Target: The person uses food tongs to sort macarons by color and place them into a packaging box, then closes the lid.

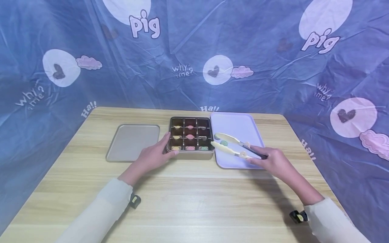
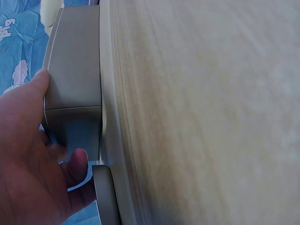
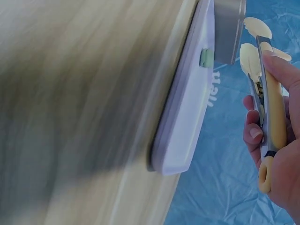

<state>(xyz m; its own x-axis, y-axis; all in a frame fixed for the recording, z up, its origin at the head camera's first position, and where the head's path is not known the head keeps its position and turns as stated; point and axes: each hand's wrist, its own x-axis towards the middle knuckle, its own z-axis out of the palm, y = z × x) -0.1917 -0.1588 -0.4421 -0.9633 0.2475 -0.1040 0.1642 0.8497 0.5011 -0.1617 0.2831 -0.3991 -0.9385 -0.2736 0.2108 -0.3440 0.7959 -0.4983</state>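
A divided metal tin stands mid-table, its compartments holding small yellow pieces, pink pieces and, at front right, a green piece. My left hand grips the tin's front left corner, thumb along the front and fingers at the left side. In my right hand are cream-tipped tongs, their tips spread apart above the lilac tray near the tin's right edge. Nothing shows between the tips. Two round green pieces lie on the tray near its left edge, partly behind the tongs.
A flat metal lid lies on the wooden table left of the tin. The tray sits close against the tin's right side. Behind the table hangs a blue printed cloth, also down both sides.
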